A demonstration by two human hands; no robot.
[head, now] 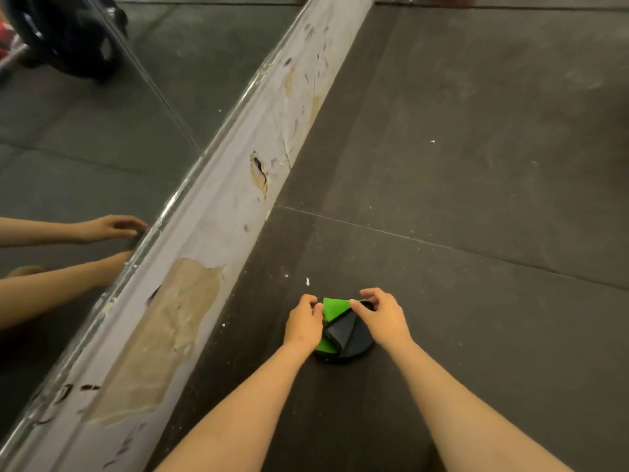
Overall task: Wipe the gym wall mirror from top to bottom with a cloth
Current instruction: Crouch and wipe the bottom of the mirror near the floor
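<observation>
Head view showed the left hand (303, 321) and right hand (381, 316) pinching the green-and-grey cloth (337, 310) at six o'clock on the floor (476, 165), well apart from the mirror (85, 148) at ten o'clock, so paint flakes (308, 281) nearby might cling and scratch it.

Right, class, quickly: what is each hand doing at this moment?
Left hand: closed, pinching the green edge of the cloth.
Right hand: closed, pinching the same cloth's other edge.
</observation>
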